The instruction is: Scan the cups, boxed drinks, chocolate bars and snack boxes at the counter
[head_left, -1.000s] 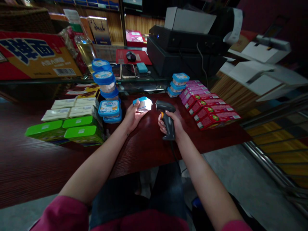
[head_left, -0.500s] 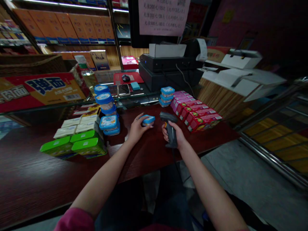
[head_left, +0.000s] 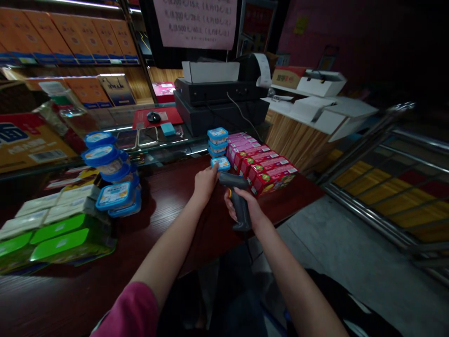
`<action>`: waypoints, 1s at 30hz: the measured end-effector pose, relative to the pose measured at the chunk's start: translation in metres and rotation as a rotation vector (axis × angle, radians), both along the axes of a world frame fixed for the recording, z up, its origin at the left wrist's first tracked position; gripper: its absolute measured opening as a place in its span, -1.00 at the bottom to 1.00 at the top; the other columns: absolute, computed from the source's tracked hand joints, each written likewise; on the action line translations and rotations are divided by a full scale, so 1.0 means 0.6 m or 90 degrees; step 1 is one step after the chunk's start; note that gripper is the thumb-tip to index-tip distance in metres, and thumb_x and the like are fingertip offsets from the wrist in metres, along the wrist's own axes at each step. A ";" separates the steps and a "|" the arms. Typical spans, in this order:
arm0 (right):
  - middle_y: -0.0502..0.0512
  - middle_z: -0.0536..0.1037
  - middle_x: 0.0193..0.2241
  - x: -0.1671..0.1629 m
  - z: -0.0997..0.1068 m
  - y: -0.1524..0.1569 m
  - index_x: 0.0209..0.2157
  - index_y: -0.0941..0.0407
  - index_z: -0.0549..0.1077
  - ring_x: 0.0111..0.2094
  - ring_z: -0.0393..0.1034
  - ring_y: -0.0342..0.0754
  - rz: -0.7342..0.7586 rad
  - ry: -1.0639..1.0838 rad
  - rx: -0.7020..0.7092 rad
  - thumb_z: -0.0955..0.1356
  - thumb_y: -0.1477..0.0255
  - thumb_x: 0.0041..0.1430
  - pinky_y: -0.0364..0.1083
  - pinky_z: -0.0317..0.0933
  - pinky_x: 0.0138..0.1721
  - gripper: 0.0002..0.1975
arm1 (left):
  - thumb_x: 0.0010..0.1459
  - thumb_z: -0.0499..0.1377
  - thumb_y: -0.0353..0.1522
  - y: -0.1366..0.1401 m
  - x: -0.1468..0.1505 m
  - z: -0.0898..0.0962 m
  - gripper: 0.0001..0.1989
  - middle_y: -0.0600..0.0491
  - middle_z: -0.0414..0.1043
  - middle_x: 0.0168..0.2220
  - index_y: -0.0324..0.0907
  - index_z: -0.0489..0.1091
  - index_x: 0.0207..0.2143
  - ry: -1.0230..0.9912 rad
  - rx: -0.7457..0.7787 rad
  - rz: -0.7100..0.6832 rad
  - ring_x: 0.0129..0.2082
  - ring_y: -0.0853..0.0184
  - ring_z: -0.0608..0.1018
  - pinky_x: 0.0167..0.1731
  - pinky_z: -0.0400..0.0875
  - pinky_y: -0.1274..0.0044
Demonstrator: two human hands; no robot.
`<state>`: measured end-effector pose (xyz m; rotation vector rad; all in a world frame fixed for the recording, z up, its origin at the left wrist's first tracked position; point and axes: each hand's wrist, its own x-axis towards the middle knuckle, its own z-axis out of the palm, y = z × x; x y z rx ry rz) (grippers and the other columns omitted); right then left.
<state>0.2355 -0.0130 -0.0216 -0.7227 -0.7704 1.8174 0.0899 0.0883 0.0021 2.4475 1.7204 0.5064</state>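
Note:
My left hand (head_left: 206, 182) is closed on a small blue-lidded tub (head_left: 220, 163), which is on the dark red counter just in front of a stack of similar tubs (head_left: 217, 140). In my right hand (head_left: 247, 206) is a dark grey barcode scanner (head_left: 240, 206), its head beside my left fingers. Right of the tubs, red boxes (head_left: 268, 168) and purple boxes (head_left: 242, 142) lie in a row. On the left are more stacked blue-lidded tubs (head_left: 117, 194), white packs (head_left: 52, 206) and green-topped packs (head_left: 66, 238).
A black cash-register unit (head_left: 220, 110) stands behind the counter (head_left: 168, 187), below a screen with a paper notice. A bottle (head_left: 68, 105) and a printed carton (head_left: 42, 140) are at the left. At the right is a metal railing (head_left: 368, 220).
My left hand has carried the tub forward, up to the stack by the purple boxes. The scanner stays in my right hand. The view has turned right.

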 end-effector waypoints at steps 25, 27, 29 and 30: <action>-0.05 0.34 -0.58 -0.092 0.020 0.006 -0.36 0.09 0.39 -0.71 0.08 -0.19 0.094 0.039 0.033 0.38 0.15 0.21 -0.21 0.03 -0.77 -0.71 | 0.39 -0.02 -0.42 -0.180 -0.262 0.009 -0.38 -0.12 0.03 0.49 -0.19 0.09 0.47 -0.151 0.216 0.002 0.52 0.10 0.03 0.50 -0.18 0.13; -0.05 0.33 -0.59 -0.140 0.023 0.013 -0.35 0.10 0.39 -0.71 0.08 -0.19 0.121 0.047 0.025 0.36 0.15 0.24 -0.21 0.02 -0.76 -0.71 | 0.35 0.04 -0.41 -0.202 -0.294 0.015 -0.32 -0.21 -0.11 0.51 -0.31 0.02 0.48 -0.140 0.231 0.109 0.54 0.03 -0.12 0.50 -0.23 0.06; -0.06 0.33 -0.59 -0.182 0.025 0.020 -0.33 0.11 0.40 -0.71 0.08 -0.19 0.154 0.047 0.009 0.32 0.15 0.28 -0.22 0.02 -0.76 -0.70 | 0.32 0.10 -0.41 -0.207 -0.312 0.015 -0.28 -0.34 -0.18 0.51 -0.45 0.01 0.46 -0.119 0.222 0.191 0.54 -0.04 -0.20 0.49 -0.23 0.01; -0.06 0.32 -0.60 -0.198 0.026 0.023 -0.33 0.12 0.40 -0.71 0.07 -0.19 0.172 0.045 0.002 0.30 0.15 0.31 -0.22 0.01 -0.76 -0.69 | 0.32 0.10 -0.41 -0.205 -0.317 0.012 -0.29 -0.38 -0.17 0.50 -0.49 0.03 0.44 -0.113 0.216 0.215 0.54 -0.06 -0.18 0.48 -0.20 0.00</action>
